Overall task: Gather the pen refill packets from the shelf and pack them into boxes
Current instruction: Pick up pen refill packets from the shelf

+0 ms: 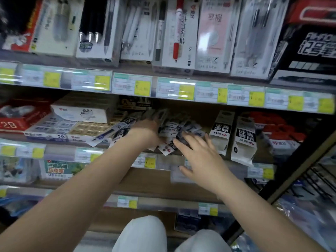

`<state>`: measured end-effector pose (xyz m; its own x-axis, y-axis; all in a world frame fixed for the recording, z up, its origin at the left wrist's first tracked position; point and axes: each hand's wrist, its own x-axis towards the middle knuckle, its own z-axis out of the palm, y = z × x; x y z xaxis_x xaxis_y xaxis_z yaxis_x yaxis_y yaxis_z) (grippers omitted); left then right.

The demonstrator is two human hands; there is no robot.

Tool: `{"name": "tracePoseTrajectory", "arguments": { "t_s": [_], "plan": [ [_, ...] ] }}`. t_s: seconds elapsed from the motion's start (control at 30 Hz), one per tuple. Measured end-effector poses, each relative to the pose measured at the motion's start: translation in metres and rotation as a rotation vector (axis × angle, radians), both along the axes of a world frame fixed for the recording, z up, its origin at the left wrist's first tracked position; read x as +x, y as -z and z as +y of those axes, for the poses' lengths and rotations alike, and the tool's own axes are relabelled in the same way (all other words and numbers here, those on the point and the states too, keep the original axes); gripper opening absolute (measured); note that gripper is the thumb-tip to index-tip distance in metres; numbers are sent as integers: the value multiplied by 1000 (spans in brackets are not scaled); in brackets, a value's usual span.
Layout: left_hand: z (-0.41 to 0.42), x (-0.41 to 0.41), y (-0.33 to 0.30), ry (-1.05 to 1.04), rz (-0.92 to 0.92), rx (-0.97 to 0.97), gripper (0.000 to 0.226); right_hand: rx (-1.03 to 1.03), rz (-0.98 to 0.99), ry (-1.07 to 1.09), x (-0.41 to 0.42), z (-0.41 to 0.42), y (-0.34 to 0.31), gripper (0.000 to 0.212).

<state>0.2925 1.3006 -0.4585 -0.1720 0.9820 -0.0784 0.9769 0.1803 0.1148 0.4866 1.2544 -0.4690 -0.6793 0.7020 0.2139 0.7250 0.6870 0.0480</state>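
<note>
**Still at the gathering stage, nothing boxed yet**

As far as this one view shows, the job is barely started. The pen refill packets lie in a loose, messy heap on the middle shelf, some poking over the front edge, and I can't spot a single one inside a box. My read: gathering is underway, packing hasn't begun.

Hands: the left hand is pushed into the left side of the pile with its fingers buried among the packets, so I honestly can't tell whether it's gripping any or just raking. The right hand is spread flat, fingers straight, fingertips touching the near edge of the heap, holding nothing. The two hands sit apart, bracketing the pile from either side.

Counts, best effort given the blur:
- hands: two
- loose packets: too jumbled to count properly, well over ten I'd say
- tall white refill boxes just right of the pile: two, standing tilted; whether they're open or hold anything, can't tell
- flat eraser boxes to the left: a few, stacked

What's left looks like basically everything: scoop the heap together, get it off the shelf, then fill boxes.
</note>
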Motion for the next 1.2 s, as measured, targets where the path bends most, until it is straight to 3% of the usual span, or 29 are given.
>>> {"name": "tracePoseTrajectory", "arguments": {
  "t_s": [0.2, 0.4, 0.67, 0.97, 1.2],
  "plan": [
    [0, 1, -3, -18, 14, 24, 47, 0, 14, 29, 3, -1, 5, 72],
    [0, -4, -2, -52, -39, 63, 52, -9, 21, 45, -2, -6, 5, 71],
    [-7, -22, -1, -126, -430, 213, 39, -3, 9, 20, -20, -5, 8, 69],
    [-17, -27, -4, -168, -506, 275, 45, -20, 17, 10, -30, -7, 10, 69],
    [-19, -24, 0, -204, -725, 359, 27, -21, 29, 13, -28, -5, 11, 70]
  ]
}}
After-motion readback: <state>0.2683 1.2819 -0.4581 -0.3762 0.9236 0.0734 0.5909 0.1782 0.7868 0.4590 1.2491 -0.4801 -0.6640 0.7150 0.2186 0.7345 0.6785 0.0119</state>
